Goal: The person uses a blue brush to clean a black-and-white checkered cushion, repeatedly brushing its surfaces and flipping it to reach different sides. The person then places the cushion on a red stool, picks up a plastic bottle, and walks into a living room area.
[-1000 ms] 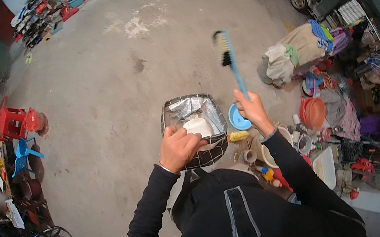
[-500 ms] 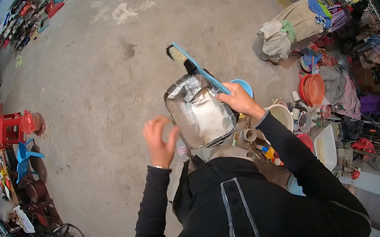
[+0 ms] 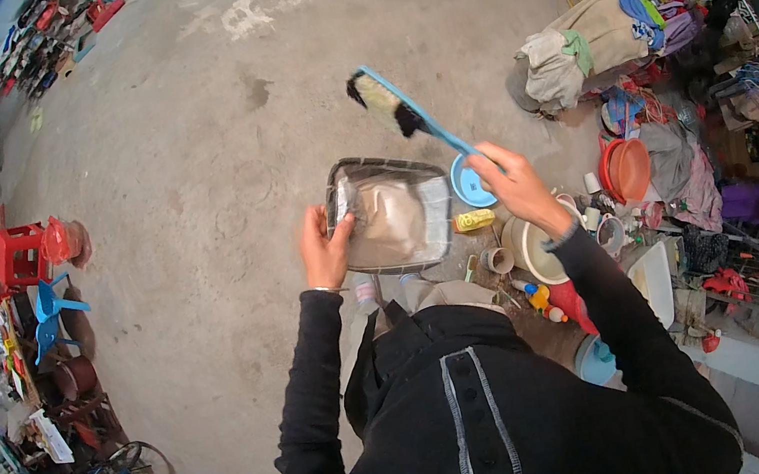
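My right hand (image 3: 512,181) is closed around the handle of a light-blue long-handled brush (image 3: 433,124). Its black and cream bristles point to the left, and its head hangs in the air beyond a rectangular storage basket (image 3: 444,222). That basket has a dark rim and a pale lining with a grid pattern, and its mouth faces up. My left hand (image 3: 325,249) grips the basket's left side, thumb over the rim and fingers outside. A crumpled silvery patch shows inside by the thumb. What supports the basket underneath is hidden.
Close on the right are a blue basin (image 3: 470,184), a yellow packet (image 3: 475,220), a cream basin (image 3: 539,254) and bottles (image 3: 538,295). Farther right lie orange basins (image 3: 630,170) and a cloth-covered heap (image 3: 603,35). Red (image 3: 19,255) and blue (image 3: 56,312) stools stand left.
My left hand has come onto the basket's side and taken hold. The basket has tilted and shifted slightly. My right hand has moved right with the brush, away from the basket.
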Action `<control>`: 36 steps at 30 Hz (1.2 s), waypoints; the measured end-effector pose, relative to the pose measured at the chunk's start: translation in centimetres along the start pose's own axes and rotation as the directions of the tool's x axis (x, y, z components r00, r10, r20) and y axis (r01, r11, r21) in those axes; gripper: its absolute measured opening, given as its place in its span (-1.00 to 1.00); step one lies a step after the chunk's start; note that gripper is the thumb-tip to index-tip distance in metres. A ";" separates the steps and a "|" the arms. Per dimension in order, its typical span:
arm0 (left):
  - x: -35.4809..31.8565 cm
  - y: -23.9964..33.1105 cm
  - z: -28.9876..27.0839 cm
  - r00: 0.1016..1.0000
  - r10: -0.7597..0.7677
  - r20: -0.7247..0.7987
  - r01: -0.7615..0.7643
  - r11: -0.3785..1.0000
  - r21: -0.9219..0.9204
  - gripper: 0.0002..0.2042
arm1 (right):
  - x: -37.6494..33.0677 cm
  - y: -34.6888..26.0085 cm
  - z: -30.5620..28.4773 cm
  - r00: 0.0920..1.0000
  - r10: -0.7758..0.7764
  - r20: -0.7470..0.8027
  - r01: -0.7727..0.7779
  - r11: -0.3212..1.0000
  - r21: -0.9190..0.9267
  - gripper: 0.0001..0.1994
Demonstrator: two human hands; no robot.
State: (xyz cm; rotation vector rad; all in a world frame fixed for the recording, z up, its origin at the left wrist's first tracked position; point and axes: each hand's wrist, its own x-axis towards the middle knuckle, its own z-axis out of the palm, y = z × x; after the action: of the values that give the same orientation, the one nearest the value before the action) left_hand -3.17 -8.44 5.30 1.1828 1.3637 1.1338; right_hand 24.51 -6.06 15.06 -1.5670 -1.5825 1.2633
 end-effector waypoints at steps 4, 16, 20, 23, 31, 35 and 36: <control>-2.3 -3.4 0.5 0.973 -0.216 -0.078 0.198 0.961 -0.193 -0.82 | -5.1 0.6 -1.4 0.986 0.021 0.163 0.018 0.973 -0.229 -0.76; -7.0 -9.1 2.0 0.882 -0.390 0.263 0.471 0.735 -0.488 -0.83 | -4.4 8.2 8.7 0.775 0.242 0.583 0.063 0.889 -0.454 -0.61; -7.3 -7.3 1.8 0.858 -0.422 0.292 0.513 0.697 -0.501 -0.87 | -5.2 9.1 9.5 0.582 0.455 0.674 -0.311 0.890 -0.333 -0.46; -7.6 -7.2 1.6 0.877 -0.398 0.268 0.474 0.803 -0.362 -0.88 | -5.2 10.7 10.7 0.552 0.516 0.655 -0.380 0.855 -0.353 -0.41; -9.1 -8.5 -0.9 0.996 -0.064 -0.064 0.090 0.782 0.617 -0.83 | -6.1 10.4 13.1 0.724 0.493 0.482 -0.245 0.837 -0.489 -0.18; -9.5 -7.9 -0.8 0.996 -0.005 -0.085 0.067 0.676 0.734 -0.82 | -6.5 10.5 13.4 0.742 0.495 0.453 -0.263 0.835 -0.483 -0.24; -9.5 -7.5 -0.7 0.997 0.005 -0.081 0.058 0.653 0.756 -0.82 | -6.6 10.8 13.6 0.749 0.479 0.458 -0.247 0.843 -0.477 -0.33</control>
State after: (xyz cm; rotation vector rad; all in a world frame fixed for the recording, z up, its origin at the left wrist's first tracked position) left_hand -4.02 -18.61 -1.23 1.7036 2.0097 0.5547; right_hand 17.96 -16.91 1.48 -1.9487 -2.0534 1.8553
